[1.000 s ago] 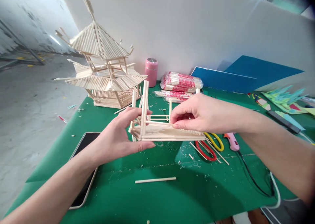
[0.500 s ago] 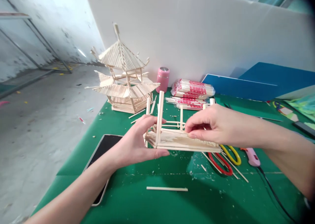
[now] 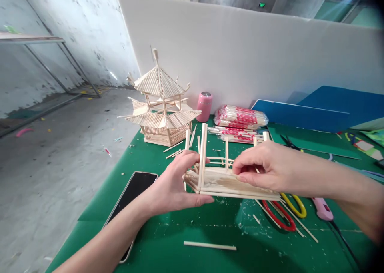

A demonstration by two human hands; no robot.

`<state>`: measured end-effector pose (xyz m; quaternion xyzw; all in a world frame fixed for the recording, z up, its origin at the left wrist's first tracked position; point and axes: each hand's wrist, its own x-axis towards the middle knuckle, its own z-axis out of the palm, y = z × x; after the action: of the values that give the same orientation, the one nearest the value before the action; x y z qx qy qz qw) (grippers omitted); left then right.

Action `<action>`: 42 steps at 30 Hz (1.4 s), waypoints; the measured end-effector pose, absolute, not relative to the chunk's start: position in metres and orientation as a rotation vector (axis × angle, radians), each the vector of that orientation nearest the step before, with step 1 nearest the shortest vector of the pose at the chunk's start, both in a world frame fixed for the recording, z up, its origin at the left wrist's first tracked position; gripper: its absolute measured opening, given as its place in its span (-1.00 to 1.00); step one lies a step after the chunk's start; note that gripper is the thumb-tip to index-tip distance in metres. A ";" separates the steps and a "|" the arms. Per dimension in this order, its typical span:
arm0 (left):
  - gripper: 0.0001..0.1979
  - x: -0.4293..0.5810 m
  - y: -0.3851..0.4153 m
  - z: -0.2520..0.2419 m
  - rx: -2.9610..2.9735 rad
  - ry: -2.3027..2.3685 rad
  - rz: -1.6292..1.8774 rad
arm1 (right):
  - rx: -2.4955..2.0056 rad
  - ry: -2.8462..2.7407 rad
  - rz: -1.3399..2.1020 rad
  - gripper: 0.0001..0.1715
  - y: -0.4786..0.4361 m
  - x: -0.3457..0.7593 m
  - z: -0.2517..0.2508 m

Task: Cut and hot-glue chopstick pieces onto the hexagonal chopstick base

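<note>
My left hand (image 3: 180, 181) grips the left end of a small wooden-stick frame (image 3: 237, 193), thumb along its front edge and fingers around the left post. The frame has a flat floor, upright posts and low railings at the back, and is held above the table. My right hand (image 3: 261, 169) is closed in a pinch over the floor of the frame; anything between its fingertips is hidden. A loose wooden stick (image 3: 210, 245) lies on the table in front. Behind stands a tiered stick pagoda (image 3: 165, 117).
On the green table (image 3: 162, 233) are a phone (image 3: 132, 193), scissors with red and yellow handles (image 3: 295, 205), a pink corded tool (image 3: 322, 209), a pink jar (image 3: 205, 107) and packs of sticks (image 3: 241, 117). Blue boards (image 3: 300, 113) lean against a white panel (image 3: 240, 57).
The camera view has shifted, so the whole scene sits lower and further right. Both hands keep nearly the same pose on the stick frame.
</note>
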<state>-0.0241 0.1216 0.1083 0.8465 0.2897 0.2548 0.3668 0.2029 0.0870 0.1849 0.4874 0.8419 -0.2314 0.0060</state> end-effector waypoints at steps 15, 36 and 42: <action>-0.36 -0.025 0.121 0.104 2.117 0.751 0.648 | 1.526 2.598 -0.731 -0.79 0.086 0.200 0.184; -0.38 -0.027 0.118 0.104 2.100 0.788 0.632 | 1.554 2.635 -0.747 -0.76 0.084 0.199 0.189; -0.42 -0.026 0.117 0.107 2.093 0.786 0.655 | 1.547 2.643 -0.755 -0.77 0.085 0.199 0.189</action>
<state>-0.0255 0.1166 0.1070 0.8254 0.3100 0.2582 0.3949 0.1988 0.0848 0.1889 0.4905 0.8379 -0.2394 -0.0065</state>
